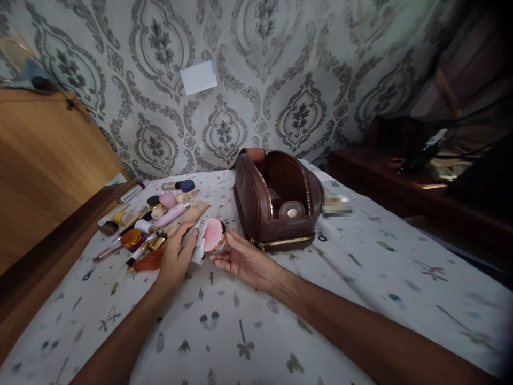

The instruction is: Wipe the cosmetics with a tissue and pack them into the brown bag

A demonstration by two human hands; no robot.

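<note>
My right hand (244,262) grips a round cosmetic jar (214,235) with a pink top, tilted so that the top faces me. A crumpled white wipe (196,249) is pinched in my left hand (178,255), right against the jar's left side. Just beyond my right hand stands a brown leather toiletry bag (256,214), its top zipper open and its inside dark. To the left of my left hand lies a loose group of cosmetics, among them an amber-lidded jar (131,239), a lilac tube (172,214), a beige tube (196,210) and a blue-lidded jar (187,187).
A patterned white sheet (240,331) covers the surface under everything. Behind it rises a wallpapered wall with a white switch plate (199,77). At the left is a wooden panel (48,171); at the right, a dark red ledge (372,182) holds a dark bottle (419,155).
</note>
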